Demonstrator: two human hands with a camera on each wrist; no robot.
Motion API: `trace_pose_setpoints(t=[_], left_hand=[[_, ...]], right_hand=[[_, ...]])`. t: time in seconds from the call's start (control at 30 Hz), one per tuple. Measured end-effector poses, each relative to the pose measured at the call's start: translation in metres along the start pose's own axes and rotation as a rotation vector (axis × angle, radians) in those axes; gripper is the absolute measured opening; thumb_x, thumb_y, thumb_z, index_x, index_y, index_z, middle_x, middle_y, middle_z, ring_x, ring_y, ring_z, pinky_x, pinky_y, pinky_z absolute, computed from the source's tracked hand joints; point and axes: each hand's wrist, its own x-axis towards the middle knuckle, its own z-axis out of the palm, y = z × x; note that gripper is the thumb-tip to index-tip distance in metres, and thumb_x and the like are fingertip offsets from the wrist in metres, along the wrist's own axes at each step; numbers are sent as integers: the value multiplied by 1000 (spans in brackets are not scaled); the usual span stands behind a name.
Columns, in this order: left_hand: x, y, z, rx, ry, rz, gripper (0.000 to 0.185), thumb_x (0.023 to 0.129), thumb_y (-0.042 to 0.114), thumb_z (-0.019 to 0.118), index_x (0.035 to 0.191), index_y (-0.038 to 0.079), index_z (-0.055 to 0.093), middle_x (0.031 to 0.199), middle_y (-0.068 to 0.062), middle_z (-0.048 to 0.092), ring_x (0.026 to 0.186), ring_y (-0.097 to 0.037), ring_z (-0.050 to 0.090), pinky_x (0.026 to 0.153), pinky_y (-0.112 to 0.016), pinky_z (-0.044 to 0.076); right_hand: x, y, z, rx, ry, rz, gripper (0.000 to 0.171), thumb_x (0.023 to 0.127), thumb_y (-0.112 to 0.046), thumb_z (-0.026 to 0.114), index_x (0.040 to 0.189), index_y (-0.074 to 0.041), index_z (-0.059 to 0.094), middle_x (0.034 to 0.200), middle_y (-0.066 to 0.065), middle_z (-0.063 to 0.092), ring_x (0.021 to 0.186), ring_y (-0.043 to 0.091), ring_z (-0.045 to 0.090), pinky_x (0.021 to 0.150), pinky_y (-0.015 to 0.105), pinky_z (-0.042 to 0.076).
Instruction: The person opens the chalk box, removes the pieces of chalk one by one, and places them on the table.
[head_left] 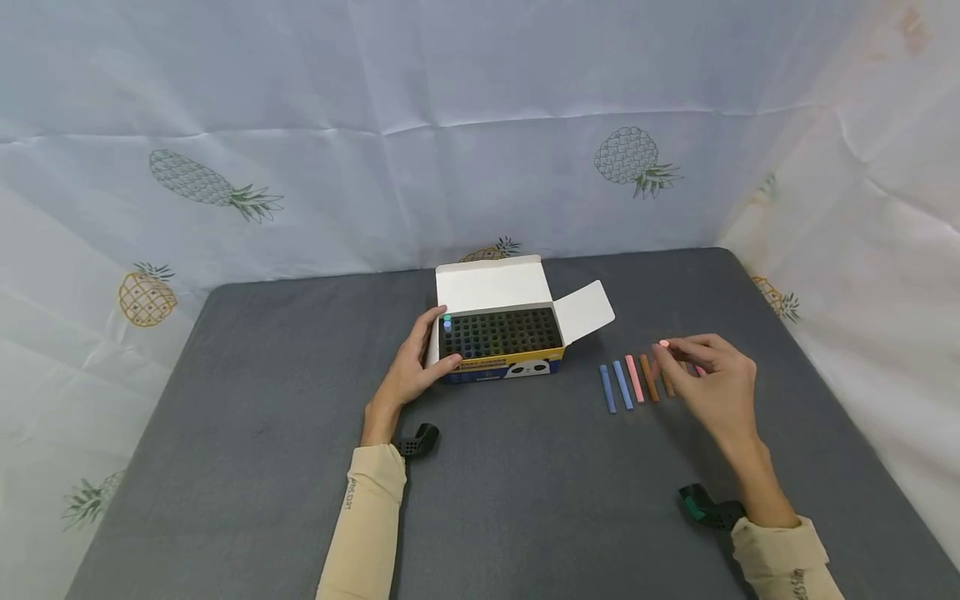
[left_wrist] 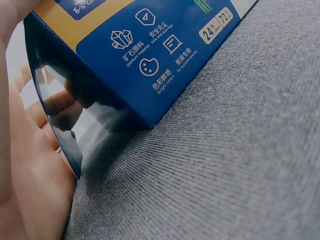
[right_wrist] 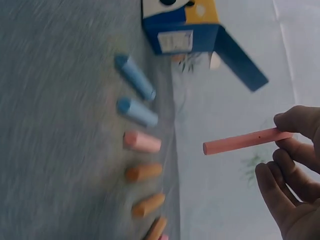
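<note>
An open chalk box point(head_left: 480, 372) in blue and yellow stands at the back middle of the table. My left hand point(head_left: 405, 367) holds its left end, thumb at the front edge and fingers toward the back corner. A black insert full of holes point(head_left: 510, 332) fills the box; a green chalk and a blue chalk point(head_left: 447, 326) stand at its left end. Over the table at the right, my right hand point(head_left: 716, 383) pinches a pink chalk stick point(right_wrist: 240, 142) by one end, clear of the table. The left wrist view shows the box's printed blue side point(left_wrist: 150, 60) and a bent side flap point(left_wrist: 57, 110) against the palm.
Right of the box lies a row of loose chalks: two blue point(head_left: 622, 385), a pink point(head_left: 634, 379), and brown-orange ones point(head_left: 648, 378), some partly behind my right hand. The box's white lid point(head_left: 493, 286) and right flap point(head_left: 585, 312) stick out. A pineapple-print cloth point(head_left: 420, 192) hangs behind the grey table point(head_left: 525, 483).
</note>
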Motion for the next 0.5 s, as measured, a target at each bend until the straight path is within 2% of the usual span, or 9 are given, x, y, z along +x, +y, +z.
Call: trace_pose_setpoints(t=[0.23, 0.43, 0.5], left_hand=[[1, 1, 0, 1, 0, -15, 81, 93, 5, 69, 161, 16, 26, 171, -13, 19, 160, -30, 18, 125, -57, 24], [2, 1, 0, 5, -4, -34, 84, 91, -1, 66, 162, 8, 23, 170, -20, 17, 159, -36, 18, 124, -59, 24], [2, 10, -1, 2, -10, -43, 82, 92, -2, 66, 161, 4, 23, 170, -23, 17, 158, -38, 18, 124, -60, 24]], right_hand=[[-1, 20, -20, -100, 10, -14, 9, 81, 5, 80, 89, 10, 79, 83, 22, 69, 82, -24, 51, 76, -4, 39], [1, 37, -36, -214, 3, -28, 12, 80, 4, 79, 90, 12, 78, 84, 26, 69, 84, -31, 42, 77, -6, 33], [2, 43, -40, -240, -3, -33, 13, 79, 5, 78, 89, 13, 77, 83, 27, 69, 83, -33, 39, 77, -6, 32]])
